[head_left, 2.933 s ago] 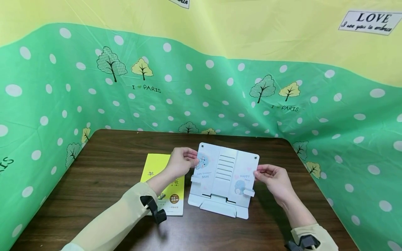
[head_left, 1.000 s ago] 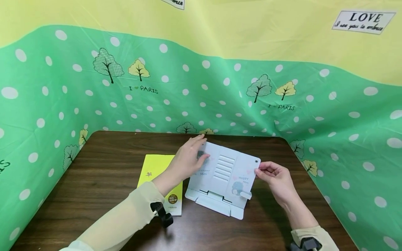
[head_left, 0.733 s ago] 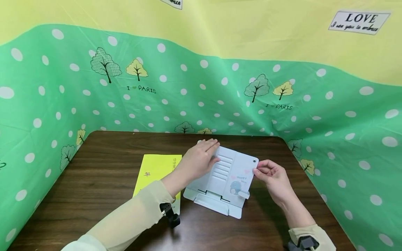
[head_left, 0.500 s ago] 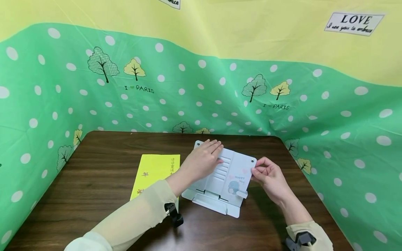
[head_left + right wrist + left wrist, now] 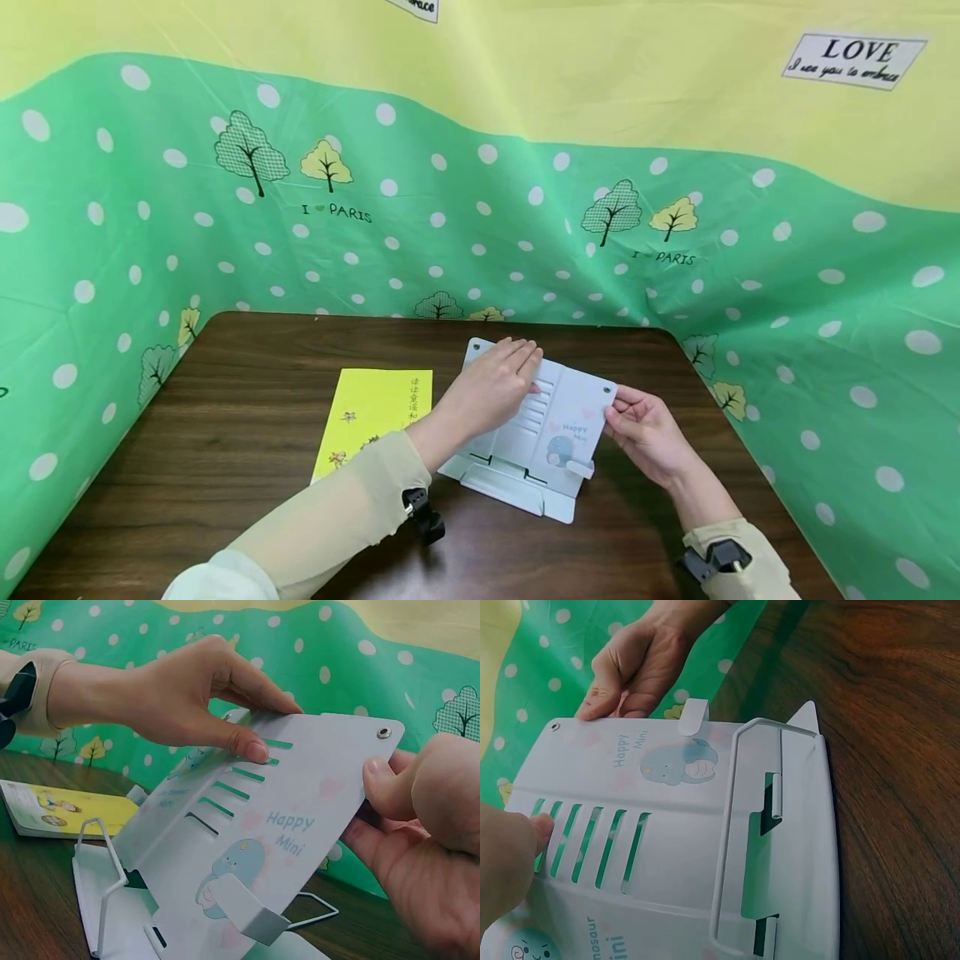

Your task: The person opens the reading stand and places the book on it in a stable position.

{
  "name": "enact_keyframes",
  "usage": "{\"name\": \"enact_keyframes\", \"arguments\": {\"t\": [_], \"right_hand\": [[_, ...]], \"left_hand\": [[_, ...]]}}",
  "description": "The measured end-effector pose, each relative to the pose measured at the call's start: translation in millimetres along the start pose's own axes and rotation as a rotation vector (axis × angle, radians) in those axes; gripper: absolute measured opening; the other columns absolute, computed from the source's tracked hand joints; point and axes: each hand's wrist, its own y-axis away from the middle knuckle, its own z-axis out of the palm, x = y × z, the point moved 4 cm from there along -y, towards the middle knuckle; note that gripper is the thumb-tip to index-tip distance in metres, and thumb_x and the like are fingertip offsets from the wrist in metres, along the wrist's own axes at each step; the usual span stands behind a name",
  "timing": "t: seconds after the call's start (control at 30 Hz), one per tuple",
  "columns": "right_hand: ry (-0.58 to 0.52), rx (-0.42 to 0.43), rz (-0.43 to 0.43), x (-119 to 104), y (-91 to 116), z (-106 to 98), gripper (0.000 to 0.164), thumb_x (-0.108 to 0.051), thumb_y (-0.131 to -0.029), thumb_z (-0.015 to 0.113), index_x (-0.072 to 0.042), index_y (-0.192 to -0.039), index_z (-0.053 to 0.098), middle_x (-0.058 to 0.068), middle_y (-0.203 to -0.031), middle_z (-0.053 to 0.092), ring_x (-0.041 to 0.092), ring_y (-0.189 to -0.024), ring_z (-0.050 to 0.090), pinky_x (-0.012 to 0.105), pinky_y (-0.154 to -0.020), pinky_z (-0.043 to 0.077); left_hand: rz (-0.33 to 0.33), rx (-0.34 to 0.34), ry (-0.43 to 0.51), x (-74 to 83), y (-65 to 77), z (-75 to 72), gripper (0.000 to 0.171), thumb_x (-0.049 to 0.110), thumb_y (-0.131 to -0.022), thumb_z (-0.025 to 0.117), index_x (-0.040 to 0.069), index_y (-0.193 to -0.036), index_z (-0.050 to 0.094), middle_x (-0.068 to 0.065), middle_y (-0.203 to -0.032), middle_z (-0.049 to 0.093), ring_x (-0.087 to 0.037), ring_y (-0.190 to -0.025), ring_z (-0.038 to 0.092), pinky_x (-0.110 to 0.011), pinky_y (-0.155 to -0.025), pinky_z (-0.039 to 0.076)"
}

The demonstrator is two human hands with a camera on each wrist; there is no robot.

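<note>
On the table (image 5: pixel 247 417), the book (image 5: pixel 377 412) lies left of the stand (image 5: pixel 527 446), the cloth (image 5: pixel 465 192) behind both.

1. We find the left hand (image 5: pixel 491 387) gone from the stand's (image 5: pixel 525 447) left edge, pinched at first; now it holds the top edge, thumb (image 5: pixel 251 746) by the slots (image 5: pixel 232 790).
2. We note the stand turned slightly clockwise in head view.
3. We lose sight, from above, of the left panel's printed figure (image 5: pixel 532 949).
4. We see the book's (image 5: pixel 371 404) upper characters (image 5: pixel 414 398) uncovered; its lower end slips behind the left sleeve (image 5: pixel 345 504).
</note>
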Motion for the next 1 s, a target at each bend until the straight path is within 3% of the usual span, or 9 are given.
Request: {"name": "enact_keyframes", "arguments": {"t": [0.3,1.0], "right_hand": [[0.016,-0.107,-0.057,-3,2,4,0.039,0.019,-0.105,0.042,0.009,-0.135,0.065,0.015,-0.122,0.075,0.02,-0.106,0.073,0.032,-0.093,0.059],[0.292,-0.048,-0.143,-14,6,12,0.031,0.023,-0.097,0.056,0.019,-0.126,0.065,0.012,-0.114,0.077,0.018,-0.098,0.073,0.032,-0.088,0.06]], "left_hand": [[0.03,0.064,-0.036,1.4,0.9,-1.9,0.044,0.026,-0.105,0.069,-0.002,-0.139,0.066,-0.017,-0.14,0.067,-0.03,-0.134,0.061,-0.041,-0.118,0.04],[0.018,0.098,0.022,-4.9,2.5,-4.0,0.042,0.021,-0.105,0.069,-0.001,-0.141,0.065,-0.016,-0.142,0.065,-0.028,-0.136,0.059,-0.039,-0.118,0.038]]}}
